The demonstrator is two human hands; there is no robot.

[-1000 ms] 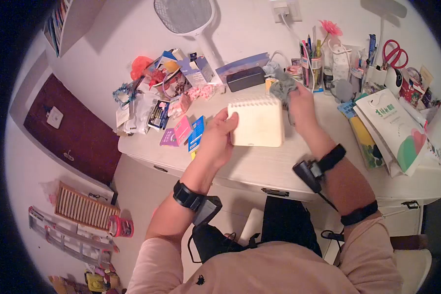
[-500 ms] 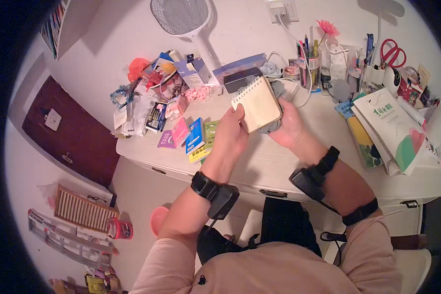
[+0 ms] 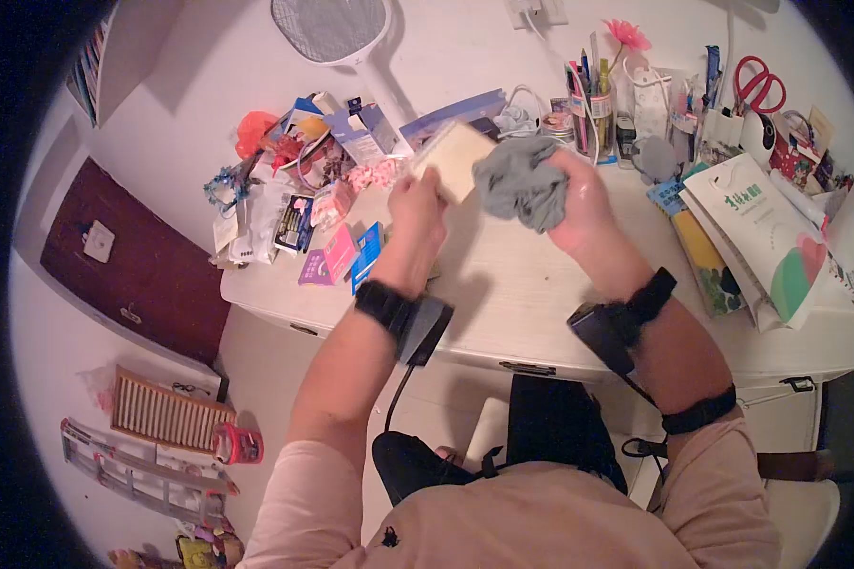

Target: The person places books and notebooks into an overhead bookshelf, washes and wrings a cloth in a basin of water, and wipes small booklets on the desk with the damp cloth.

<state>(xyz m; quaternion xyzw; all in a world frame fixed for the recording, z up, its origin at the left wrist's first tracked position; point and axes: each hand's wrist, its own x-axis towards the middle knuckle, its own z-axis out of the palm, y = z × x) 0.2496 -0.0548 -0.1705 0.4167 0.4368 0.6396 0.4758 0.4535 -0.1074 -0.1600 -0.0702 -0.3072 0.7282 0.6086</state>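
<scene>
My left hand [image 3: 417,216] is closed on the lower left corner of a small cream-paged notepad [image 3: 457,161], raised above the desk and tilted. Its spiral edge is blurred. A crumpled grey cloth [image 3: 524,185] hangs from my right hand [image 3: 579,201], whose fingers are wrapped round its right side. The cloth is just right of the notepad, at its edge; whether they touch I cannot tell. Below and left of the notepad lie a pink and purple booklet [image 3: 329,258] and a blue booklet [image 3: 366,254], partly hidden by my left wrist.
A white desk [image 3: 503,284] spans the view. At its back left are a pile of small items and a white racket [image 3: 375,81]. Pens in a holder [image 3: 593,119], red-handled scissors [image 3: 759,85] and a white paper bag [image 3: 754,228] stand at the right.
The notepad has moved up and left in my left hand, away from my right. The grey cloth, behind the notepad half a second ago, now shows fully beside it in my right hand.
</scene>
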